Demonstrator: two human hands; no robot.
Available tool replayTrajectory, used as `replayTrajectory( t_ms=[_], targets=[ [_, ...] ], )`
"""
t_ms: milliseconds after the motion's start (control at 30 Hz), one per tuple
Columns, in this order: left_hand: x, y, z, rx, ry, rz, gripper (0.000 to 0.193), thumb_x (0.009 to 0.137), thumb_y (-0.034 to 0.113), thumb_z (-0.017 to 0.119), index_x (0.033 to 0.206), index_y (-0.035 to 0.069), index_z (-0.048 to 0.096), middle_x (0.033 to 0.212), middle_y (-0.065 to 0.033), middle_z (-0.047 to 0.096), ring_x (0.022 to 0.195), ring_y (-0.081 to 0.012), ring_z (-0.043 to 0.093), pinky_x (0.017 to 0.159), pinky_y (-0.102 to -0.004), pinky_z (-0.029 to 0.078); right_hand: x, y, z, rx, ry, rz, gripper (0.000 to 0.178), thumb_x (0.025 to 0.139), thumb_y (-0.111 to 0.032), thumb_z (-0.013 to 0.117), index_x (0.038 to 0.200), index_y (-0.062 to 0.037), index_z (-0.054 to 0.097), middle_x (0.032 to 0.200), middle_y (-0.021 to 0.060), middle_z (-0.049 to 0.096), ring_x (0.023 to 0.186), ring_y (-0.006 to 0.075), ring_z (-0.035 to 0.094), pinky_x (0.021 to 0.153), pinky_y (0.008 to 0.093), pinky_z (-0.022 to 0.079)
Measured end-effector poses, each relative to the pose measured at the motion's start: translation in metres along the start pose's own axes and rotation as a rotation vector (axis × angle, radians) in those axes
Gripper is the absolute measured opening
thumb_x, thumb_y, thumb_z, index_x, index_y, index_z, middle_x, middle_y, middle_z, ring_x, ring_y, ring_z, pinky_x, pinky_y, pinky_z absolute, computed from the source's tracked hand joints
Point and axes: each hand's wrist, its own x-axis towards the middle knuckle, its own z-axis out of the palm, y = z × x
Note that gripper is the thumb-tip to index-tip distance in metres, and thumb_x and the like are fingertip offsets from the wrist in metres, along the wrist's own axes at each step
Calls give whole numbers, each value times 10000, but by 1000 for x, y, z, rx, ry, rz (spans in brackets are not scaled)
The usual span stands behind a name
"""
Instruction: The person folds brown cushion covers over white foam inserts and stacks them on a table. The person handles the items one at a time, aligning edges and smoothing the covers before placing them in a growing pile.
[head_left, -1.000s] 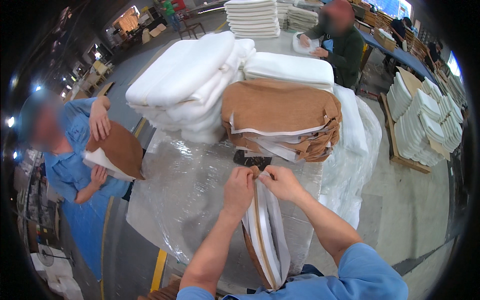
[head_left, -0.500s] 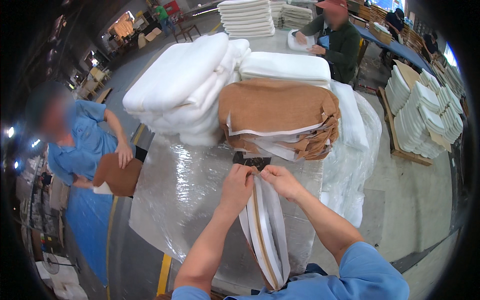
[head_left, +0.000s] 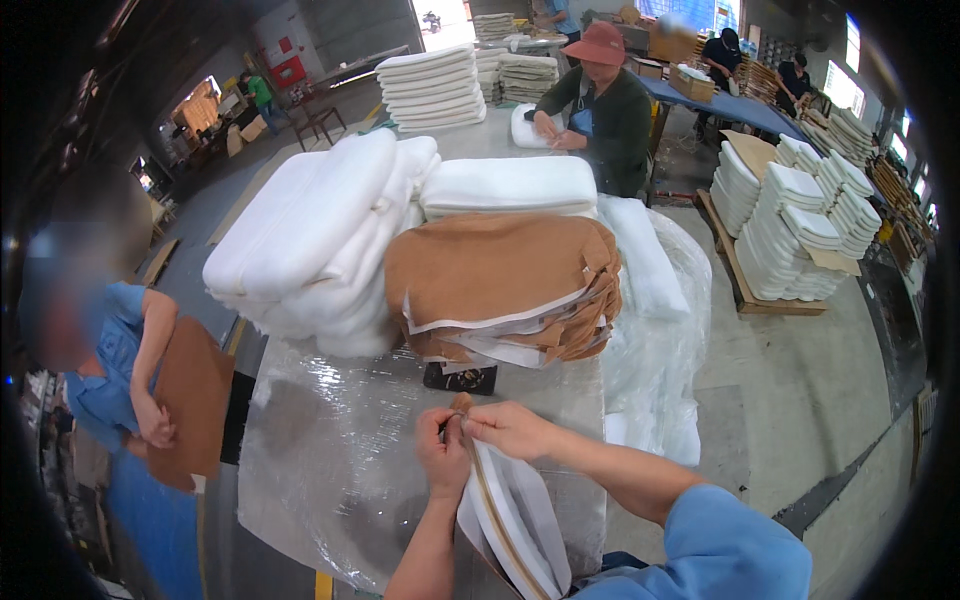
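Both hands pinch the far end of a zippered cushion cover (head_left: 525,515). Its pale inner side faces up, and a tan zipper strip (head_left: 492,508) runs along it toward my body. My left hand (head_left: 443,450) is closed at the tip, where a bit of brown fabric (head_left: 462,401) sticks out. Close against it, my right hand (head_left: 512,428) is closed on the same end; whether a zipper pull sits between the fingers is too small to tell. Just beyond lies a small black patterned object (head_left: 460,379), by a stack of brown cushion covers (head_left: 500,265).
White padding is piled at left (head_left: 300,220), with a folded white pad (head_left: 508,185) behind the covers. Plastic film (head_left: 665,370) drapes the table's right side. At left a co-worker holds a brown cover (head_left: 195,405); another person (head_left: 600,120) works across the table. A pallet (head_left: 765,300) bears white pads.
The view has shifted, so the table sits lower in it. My hands stay together at the cover's end, now farther from the black object. The left co-worker's brown cover appears larger and turned.
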Motion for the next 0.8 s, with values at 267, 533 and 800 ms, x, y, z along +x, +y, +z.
replayTrajectory(
  t_ms=[267, 533, 800],
  targets=[
    [3, -4, -14, 27, 21, -110, 91, 1017, 65, 638, 1092, 16, 651, 1051, -117, 660, 969, -258, 643, 874, -379, 518, 66, 57, 36, 628, 234, -1, 295, 1120, -301, 543, 999, -63, 669, 927, -18, 647, 861, 82, 573, 817, 268, 489],
    [-141, 7, -91, -239, 172, -727, 411, 1021, 97, 673, 1404, 14, 552, 1273, -89, 648, 1185, -227, 616, 1063, -349, 485, 71, 72, 28, 589, 250, -3, 348, 1118, -339, 503, 986, -62, 669, 947, 61, 716, 919, 145, 651, 857, 310, 515],
    [-260, 52, -135, -128, 124, -955, 446, 1021, 120, 680, 1431, 11, 543, 1317, -111, 635, 1211, -235, 613, 1073, -365, 485, 5, 87, -8, 973, 242, 160, 217, 1053, -226, 518, 1026, -77, 674, 1142, 104, 742, 987, 195, 673, 959, 320, 528]
  ],
)
